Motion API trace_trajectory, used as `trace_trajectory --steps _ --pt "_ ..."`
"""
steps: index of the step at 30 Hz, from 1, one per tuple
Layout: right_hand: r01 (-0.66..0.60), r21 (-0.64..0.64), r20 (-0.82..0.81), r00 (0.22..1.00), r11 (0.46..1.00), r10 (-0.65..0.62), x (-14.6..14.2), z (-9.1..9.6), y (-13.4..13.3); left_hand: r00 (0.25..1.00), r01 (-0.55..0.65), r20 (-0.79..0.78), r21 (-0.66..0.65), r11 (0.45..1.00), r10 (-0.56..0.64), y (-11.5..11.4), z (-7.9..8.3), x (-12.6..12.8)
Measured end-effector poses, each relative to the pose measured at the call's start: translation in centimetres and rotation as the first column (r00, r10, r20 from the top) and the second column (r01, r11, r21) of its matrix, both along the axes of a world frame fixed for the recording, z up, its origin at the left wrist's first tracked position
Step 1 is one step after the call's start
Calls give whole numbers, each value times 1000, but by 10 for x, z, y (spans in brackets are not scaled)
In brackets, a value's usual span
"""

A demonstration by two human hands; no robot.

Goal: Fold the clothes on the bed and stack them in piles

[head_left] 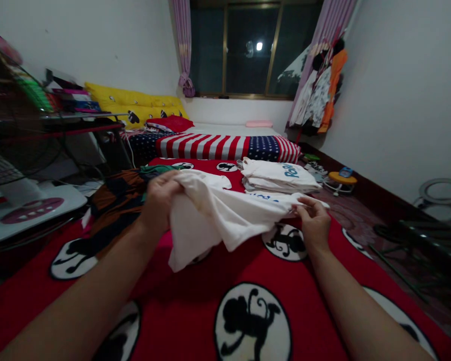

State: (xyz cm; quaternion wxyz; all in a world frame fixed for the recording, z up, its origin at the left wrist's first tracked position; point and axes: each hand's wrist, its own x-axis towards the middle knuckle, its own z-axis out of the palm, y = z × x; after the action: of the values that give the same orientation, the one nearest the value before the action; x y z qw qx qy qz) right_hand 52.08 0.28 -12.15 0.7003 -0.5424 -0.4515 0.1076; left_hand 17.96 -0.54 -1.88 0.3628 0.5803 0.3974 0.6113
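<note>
A white T-shirt with some blue lettering hangs between my two hands, above a red blanket patterned with black monkeys in white circles. My left hand is closed around its left end, and the cloth droops below in folds. At the right end, my right hand pinches the edge between thumb and fingers. Just beyond the right hand lies a stack of folded white shirts, the top one with blue letters. Left of my left hand is a heap of brown, navy and green clothes.
A second bed with a striped, starred cover stands under the window. At the left are a white fan and a cluttered desk. Along the right are a small orange stool, a dark folding chair and hanging clothes.
</note>
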Motion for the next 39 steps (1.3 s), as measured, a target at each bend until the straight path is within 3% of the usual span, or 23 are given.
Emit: trace_trajectory --steps 2,3,5,8,11,15,17,19,21,23,26,30,33,36,39 --pt "-30 5 -17 999 1000 30 -3 1 0 945 -230 237 0 973 224 23 5 -31" --pt "-44 1 -16 999 999 44 -5 1 0 924 -294 254 -13 956 287 34 2 -45" --pt "-64 -18 14 998 998 64 -10 2 0 882 -416 218 -52 908 417 52 -9 -68" --pt "-95 -53 110 989 994 100 -15 3 -3 859 -499 119 -25 866 498 62 -26 -82" --pt "-81 -41 252 964 996 89 -19 6 -7 843 -499 -100 219 838 528 51 -25 -71" --pt "-92 27 474 878 995 68 -22 10 -13 708 -315 -390 572 757 589 23 -7 -38" --pt "-156 27 588 802 987 110 -25 12 -15 664 -150 -532 594 791 526 12 0 -24" --pt "-205 -11 707 690 979 153 -29 14 -16 588 1 -713 473 881 382 6 1 -17" --pt "-190 -65 807 568 980 164 -31 14 -16 468 115 -864 269 956 187 5 -2 -17" --pt "-101 -106 862 487 989 142 -32 12 -14 353 199 -934 127 972 50 9 -9 -22" --pt "75 -122 888 454 990 75 -28 5 -10 283 233 -959 95 968 26 22 -25 -34" --pt "127 -139 883 466 982 64 -20 0 -5 342 135 -930 188 973 132 43 -45 -42" --pt "32 -107 824 562 994 70 -20 3 -5 407 102 -904 188 977 132 47 -45 -39" --pt "-91 -30 634 768 995 89 -26 13 -12 603 144 -798 139 980 24 40 -29 -35" --pt "-213 23 214 955 977 204 -27 29 -22 827 171 -528 -90 981 -193 27 -7 -42"
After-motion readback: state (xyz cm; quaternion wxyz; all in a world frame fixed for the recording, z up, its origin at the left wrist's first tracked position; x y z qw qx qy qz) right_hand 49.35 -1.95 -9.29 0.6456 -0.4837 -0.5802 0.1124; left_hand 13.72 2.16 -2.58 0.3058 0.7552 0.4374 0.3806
